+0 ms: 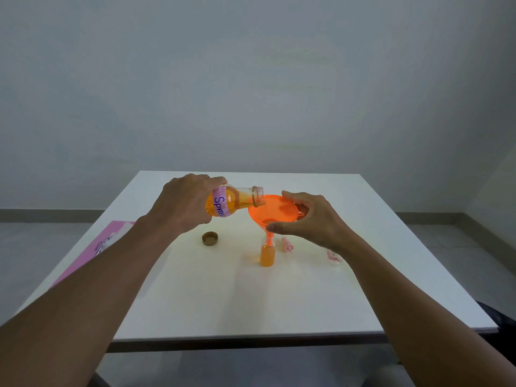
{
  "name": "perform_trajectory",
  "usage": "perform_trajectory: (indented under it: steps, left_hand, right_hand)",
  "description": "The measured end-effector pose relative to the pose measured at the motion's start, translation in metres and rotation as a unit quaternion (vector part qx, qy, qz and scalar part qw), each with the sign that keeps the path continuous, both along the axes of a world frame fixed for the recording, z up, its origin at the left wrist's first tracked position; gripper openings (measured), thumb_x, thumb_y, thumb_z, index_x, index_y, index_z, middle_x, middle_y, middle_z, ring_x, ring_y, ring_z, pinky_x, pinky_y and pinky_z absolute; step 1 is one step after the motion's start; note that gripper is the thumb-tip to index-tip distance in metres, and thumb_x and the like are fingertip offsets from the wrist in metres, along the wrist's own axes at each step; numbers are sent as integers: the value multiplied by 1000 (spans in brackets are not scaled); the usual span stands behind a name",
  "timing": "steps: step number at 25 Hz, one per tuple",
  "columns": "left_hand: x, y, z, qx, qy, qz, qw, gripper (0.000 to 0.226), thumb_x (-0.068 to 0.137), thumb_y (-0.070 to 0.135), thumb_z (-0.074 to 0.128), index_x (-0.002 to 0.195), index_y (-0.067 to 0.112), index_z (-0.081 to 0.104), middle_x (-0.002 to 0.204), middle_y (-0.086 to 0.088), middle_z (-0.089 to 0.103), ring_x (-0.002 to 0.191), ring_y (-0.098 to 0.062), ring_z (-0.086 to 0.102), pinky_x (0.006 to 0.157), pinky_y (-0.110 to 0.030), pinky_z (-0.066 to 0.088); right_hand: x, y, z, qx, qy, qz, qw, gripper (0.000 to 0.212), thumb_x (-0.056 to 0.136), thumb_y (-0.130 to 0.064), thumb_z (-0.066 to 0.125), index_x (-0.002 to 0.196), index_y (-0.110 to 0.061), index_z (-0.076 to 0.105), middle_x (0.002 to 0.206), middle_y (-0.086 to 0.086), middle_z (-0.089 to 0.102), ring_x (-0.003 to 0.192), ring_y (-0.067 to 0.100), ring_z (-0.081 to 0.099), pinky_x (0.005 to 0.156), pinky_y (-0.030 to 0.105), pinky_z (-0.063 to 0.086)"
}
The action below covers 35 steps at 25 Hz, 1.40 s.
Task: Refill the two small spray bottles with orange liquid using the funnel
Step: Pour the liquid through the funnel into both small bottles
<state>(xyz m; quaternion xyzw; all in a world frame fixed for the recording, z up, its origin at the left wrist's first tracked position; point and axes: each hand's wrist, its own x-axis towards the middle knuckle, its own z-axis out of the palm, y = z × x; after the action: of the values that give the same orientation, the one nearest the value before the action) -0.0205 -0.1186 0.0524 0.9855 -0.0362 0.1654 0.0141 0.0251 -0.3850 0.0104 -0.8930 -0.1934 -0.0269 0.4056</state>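
My left hand (183, 203) grips a clear bottle (237, 201) of orange liquid with a purple label, tilted nearly level, its open mouth over the orange funnel (272, 212). My right hand (310, 219) holds the funnel's rim between thumb and fingers. The funnel's spout sits in the neck of a small spray bottle (267, 255), which stands upright on the white table (251, 303) and holds orange liquid. A pink spray head (287, 244) lies just right of it. Another small item (334, 258), white and pink, shows past my right wrist, partly hidden.
A brown bottle cap (210, 238) lies upside down on the table left of the small bottle. A pink sheet (109, 241) lies along the table's left edge, partly under my left forearm. A grey wall stands behind the table.
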Motion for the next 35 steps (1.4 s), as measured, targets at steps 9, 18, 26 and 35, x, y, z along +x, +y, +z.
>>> perform_trajectory:
  steps: [9, 18, 26, 35]
  left_hand:
    - [-1, 0, 2, 3, 0, -1, 1000, 75, 70, 17, 76, 138, 31, 48, 116, 3, 64, 105, -25, 59, 73, -30, 41]
    - [1, 0, 1, 7, -3, 0, 1000, 76, 69, 17, 76, 138, 32, 48, 115, 3, 65, 104, -25, 59, 71, -30, 42]
    - [2, 0, 2, 14, -3, 1, 1000, 76, 69, 16, 76, 138, 32, 48, 118, 3, 65, 106, -25, 59, 76, -33, 47]
    - [1, 0, 3, 21, 1, 1, 1000, 76, 70, 17, 75, 139, 32, 48, 119, 3, 65, 106, -25, 60, 76, -33, 47]
  right_hand:
    - [-1, 0, 2, -1, 0, 3, 1000, 98, 64, -59, 87, 147, -25, 50, 145, -3, 55, 123, 19, 56, 100, 40, 53]
    - [0, 0, 1, -2, 0, 2, 1000, 98, 63, -60, 87, 147, -25, 51, 144, -3, 55, 121, 18, 56, 99, 37, 54]
    - [0, 1, 0, -3, 2, 2, 1000, 98, 64, -59, 87, 147, -25, 50, 144, -3, 55, 119, 17, 56, 98, 37, 53]
    - [0, 1, 0, -8, 0, 0, 1000, 98, 63, -60, 86, 148, -26, 49, 145, -3, 54, 116, 14, 53, 95, 33, 52]
